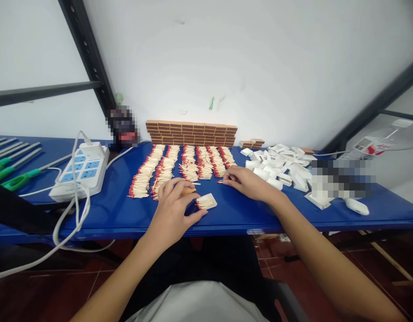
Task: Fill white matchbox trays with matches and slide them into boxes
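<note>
My left hand point(173, 208) is curled round a brown matchbox sleeve point(188, 191), which its fingers partly hide. Between its thumb and index finger lies a small white matchbox tray point(210, 202) with several red-tipped matches point(204, 204) in it. Low over the blue table, to the right of that tray, my right hand point(242, 181) pinches a match point(220, 181) by one end; whether it is more than one I cannot tell. Just beyond both hands, rows of loose matches point(204, 163) stretch back toward the wall.
Stacked brown matchboxes point(191, 133) line the wall. At right lies a heap of white trays point(283, 165), with a white earphone case point(357, 206) and a plastic bottle point(377, 141) beyond. A power strip point(82, 172) with cables and green-handled tools point(20, 179) occupy the left.
</note>
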`<state>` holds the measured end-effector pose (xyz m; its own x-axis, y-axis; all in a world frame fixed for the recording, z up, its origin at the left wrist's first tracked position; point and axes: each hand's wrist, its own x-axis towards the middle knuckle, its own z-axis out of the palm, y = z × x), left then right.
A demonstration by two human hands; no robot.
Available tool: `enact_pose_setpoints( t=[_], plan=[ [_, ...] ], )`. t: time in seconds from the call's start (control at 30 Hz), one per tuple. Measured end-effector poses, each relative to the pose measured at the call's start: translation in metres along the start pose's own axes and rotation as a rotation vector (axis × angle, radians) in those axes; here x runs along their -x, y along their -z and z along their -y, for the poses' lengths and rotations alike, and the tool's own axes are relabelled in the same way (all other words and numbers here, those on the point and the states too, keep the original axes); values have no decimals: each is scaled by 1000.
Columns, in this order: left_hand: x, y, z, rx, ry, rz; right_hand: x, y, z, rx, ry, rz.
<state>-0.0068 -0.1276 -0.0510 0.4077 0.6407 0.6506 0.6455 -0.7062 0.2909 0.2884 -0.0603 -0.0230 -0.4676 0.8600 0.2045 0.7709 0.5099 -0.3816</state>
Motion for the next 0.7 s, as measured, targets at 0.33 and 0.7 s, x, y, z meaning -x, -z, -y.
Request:
enact_pose_setpoints(
  t=[0.33, 0.7],
  plan=[
    [0, 1, -1, 5, 11, 11, 13, -3, 65, -58, 98, 16],
    [1, -1, 0, 11, 3, -4, 2, 10, 20, -15, 23, -128]
  ],
)
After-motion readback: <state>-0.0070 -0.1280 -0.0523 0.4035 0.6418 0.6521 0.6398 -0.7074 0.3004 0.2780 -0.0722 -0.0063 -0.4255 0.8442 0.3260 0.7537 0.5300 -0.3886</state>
